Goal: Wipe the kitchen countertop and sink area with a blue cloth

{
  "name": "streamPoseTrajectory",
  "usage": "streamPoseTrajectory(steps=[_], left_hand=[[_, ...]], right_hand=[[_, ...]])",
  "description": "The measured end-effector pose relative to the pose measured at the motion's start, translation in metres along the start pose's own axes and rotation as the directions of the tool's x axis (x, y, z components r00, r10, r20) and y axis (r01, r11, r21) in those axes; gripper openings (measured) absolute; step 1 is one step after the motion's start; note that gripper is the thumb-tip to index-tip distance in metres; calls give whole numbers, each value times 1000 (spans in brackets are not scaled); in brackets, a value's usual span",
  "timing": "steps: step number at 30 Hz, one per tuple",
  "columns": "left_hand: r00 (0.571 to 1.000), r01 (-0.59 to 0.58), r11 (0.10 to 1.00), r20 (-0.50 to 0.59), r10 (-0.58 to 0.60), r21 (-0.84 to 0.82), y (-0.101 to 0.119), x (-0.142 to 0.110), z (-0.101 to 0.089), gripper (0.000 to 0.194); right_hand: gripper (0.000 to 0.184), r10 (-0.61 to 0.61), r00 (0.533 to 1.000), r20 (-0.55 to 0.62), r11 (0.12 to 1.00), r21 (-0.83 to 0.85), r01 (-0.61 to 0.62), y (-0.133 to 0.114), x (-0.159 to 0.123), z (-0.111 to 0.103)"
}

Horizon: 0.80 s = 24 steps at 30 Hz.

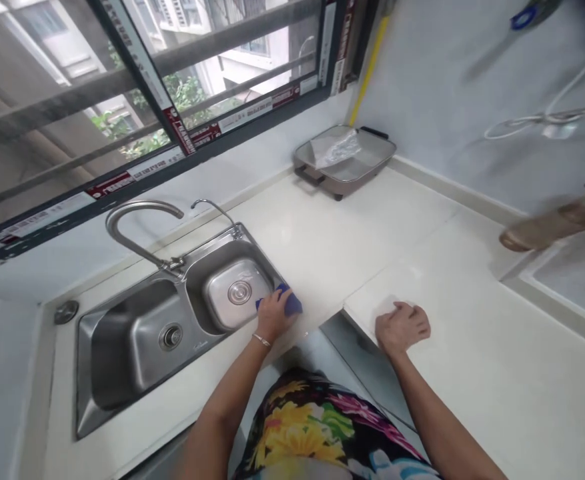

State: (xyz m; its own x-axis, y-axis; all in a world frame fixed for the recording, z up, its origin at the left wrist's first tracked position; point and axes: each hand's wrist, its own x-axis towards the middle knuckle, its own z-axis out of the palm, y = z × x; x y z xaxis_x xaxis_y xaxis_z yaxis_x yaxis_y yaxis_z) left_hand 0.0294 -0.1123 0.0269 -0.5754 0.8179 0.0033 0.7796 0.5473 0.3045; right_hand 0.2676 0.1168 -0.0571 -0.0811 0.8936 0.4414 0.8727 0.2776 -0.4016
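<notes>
My left hand point(273, 313) is closed on a blue cloth point(290, 301) and presses it down at the right rim of the steel double sink point(137, 347), where the sink meets the white countertop point(332, 240). A thin bracelet sits on that wrist. My right hand point(402, 327) rests on the countertop near the inner corner, fingers curled down against the surface with nothing visible in them. A curved steel tap point(137, 220) stands behind the sink.
A shallow metal tray point(345, 160) with a clear plastic bag in it stands at the back by the wall. A wooden handle point(552, 227) juts in at the right above a white basin edge. A barred window runs along the back.
</notes>
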Motion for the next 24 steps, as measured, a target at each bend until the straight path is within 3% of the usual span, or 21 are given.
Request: streamPoseTrajectory(steps=[12, 17, 21, 23, 24], left_hand=[[977, 212, 971, -21, -211, 110, -87, -125, -43, 65], [943, 327, 938, 30, -332, 111, -126, -174, -65, 63], [915, 392, 919, 89, -393, 29, -143, -200, -77, 64], [863, 503, 858, 11, -504, -105, -145, -207, -79, 56], [808, 572, 801, -49, -588, -180, -146, -210, -79, 51]], right_hand=[[36, -14, 1000, 5, 1000, 20, 14, 2, -1, -4], [32, -34, 999, 7, 998, 51, 33, 7, -3, -3], [34, -45, 999, 1, 994, 102, 45, 7, -3, -6], [35, -45, 999, -2, 992, 116, 45, 7, -3, -7], [35, -45, 999, -3, 992, 118, 45, 7, -3, -7]])
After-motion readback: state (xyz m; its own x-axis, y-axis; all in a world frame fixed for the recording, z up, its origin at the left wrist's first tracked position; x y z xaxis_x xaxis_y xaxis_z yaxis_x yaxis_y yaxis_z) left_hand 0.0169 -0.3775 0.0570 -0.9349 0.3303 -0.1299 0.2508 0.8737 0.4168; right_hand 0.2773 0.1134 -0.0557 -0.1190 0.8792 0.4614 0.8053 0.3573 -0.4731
